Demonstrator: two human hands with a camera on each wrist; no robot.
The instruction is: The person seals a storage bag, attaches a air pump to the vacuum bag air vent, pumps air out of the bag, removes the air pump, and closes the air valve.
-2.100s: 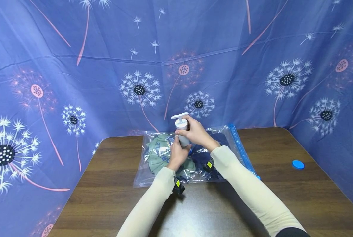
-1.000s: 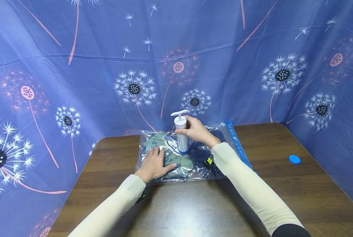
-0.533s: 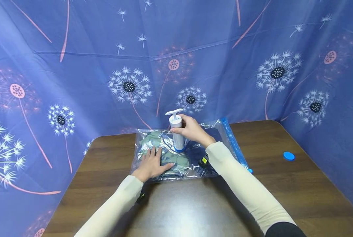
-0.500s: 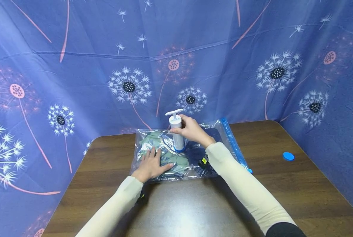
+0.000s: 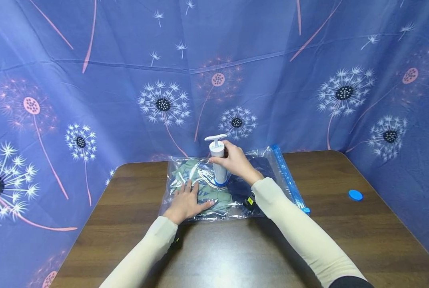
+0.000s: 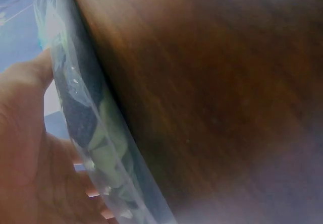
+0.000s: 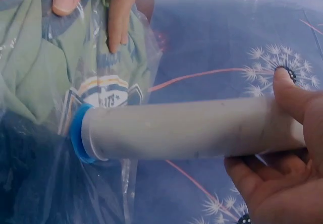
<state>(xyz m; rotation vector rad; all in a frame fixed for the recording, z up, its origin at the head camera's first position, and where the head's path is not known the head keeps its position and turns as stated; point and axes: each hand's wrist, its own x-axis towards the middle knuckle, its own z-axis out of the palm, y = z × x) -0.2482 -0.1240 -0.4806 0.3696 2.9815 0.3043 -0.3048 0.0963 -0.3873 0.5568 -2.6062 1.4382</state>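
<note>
A clear vacuum storage bag [image 5: 236, 210] lies on the table with a green printed shirt [image 5: 218, 198] and dark navy clothing [image 5: 238, 185] inside. On the bag's blue valve ring [image 7: 81, 133] stands a white hand pump [image 5: 219, 164], upright, its T-shaped handle low against the barrel. My right hand [image 5: 238, 162] grips the upper barrel between thumb and fingers. My left hand [image 5: 186, 203] rests with spread, straight fingers on the green side of the bag. In the left wrist view the bag's near edge [image 6: 108, 128] shows beside that hand.
A round blue cap [image 5: 355, 195] lies on the wooden table [image 5: 329, 240] at the right. Along the bag's right side runs a blue zip seal [image 5: 290, 180] with a slider at its near end. A blue dandelion-print cloth [image 5: 286, 92] hangs behind the table.
Earlier both hands held the pump, which was tilted. Since then it has come upright on the valve, and my left hand has moved left and down onto the bag. Little differs over the last second.
</note>
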